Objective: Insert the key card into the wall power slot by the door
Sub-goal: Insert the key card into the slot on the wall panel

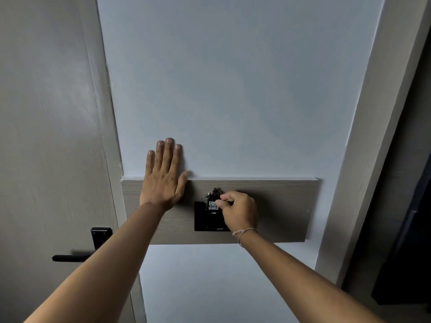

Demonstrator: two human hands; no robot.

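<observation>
A black power slot unit [205,220] is mounted on a wood-grain wall panel [279,210]. A small black key card [213,205] with a white number label and a metal key ring stands at the top of the unit, its lower part hidden in or behind the slot. My right hand [240,210] pinches the card's right edge between thumb and fingers. My left hand [163,178] lies flat and open against the wall and the panel's top edge, left of the unit, holding nothing.
A grey door [46,136] with a black lever handle [77,256] is on the left. The white wall [233,89] spreads above and below the panel. A pale frame [373,113] and a dark opening [410,229] are at the right.
</observation>
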